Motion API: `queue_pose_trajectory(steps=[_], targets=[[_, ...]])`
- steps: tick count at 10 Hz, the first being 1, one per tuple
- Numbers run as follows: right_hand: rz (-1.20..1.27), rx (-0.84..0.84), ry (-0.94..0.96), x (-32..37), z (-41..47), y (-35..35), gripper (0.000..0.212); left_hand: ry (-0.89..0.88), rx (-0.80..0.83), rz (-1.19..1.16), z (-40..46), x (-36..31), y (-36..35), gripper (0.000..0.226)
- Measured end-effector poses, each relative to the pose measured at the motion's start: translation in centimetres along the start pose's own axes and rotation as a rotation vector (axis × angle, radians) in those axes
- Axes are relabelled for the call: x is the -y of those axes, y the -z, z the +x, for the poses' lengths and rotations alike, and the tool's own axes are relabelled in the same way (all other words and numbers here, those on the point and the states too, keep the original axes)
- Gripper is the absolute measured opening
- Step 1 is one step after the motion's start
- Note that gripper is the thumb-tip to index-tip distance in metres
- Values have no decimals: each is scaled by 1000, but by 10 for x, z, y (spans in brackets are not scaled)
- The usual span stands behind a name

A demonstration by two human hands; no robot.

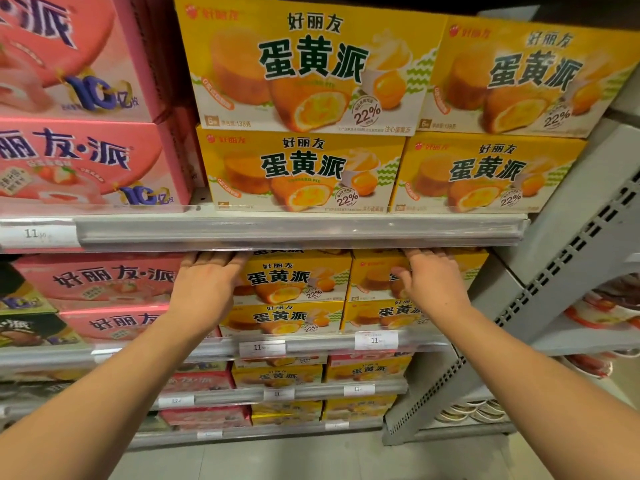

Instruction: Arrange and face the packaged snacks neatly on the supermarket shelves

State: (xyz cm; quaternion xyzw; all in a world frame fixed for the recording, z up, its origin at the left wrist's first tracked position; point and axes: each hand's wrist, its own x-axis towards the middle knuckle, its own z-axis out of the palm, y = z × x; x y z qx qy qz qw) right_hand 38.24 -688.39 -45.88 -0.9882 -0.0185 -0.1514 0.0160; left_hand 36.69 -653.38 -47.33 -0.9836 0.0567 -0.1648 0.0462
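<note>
Yellow egg-yolk pie boxes fill the shelves in stacks of two. On the second shelf, my left hand [204, 285] lies flat with straight fingers against the left edge of the upper left yellow box [294, 275]. My right hand [433, 278] presses on the front of the upper right yellow box [374, 275], its fingertips reaching up under the shelf rail above. Two lower yellow boxes [284, 318] sit beneath them. Larger-looking yellow boxes [304, 168] stand on the shelf above.
Pink strawberry pie boxes [104, 278] fill the left side of both shelves. A grey perforated upright [540, 289] ends the shelving on the right. Price tags [375, 340] sit on the rail [294, 233]. Lower shelves hold more yellow and red boxes above the floor [311, 459].
</note>
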Motion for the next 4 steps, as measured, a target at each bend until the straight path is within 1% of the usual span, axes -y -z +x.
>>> queue_pose_trajectory(steps=[2, 3, 4], targets=[[25, -15, -8, 2, -5, -5, 37, -13, 61, -13, 1, 2, 5, 57], [11, -30, 53, 4, -18, -2, 48, -40, -40, -10, -6, 4, 10, 54], [192, -20, 33, 17, -71, -11, 66, -119, -212, -62, -35, 12, 0, 62]])
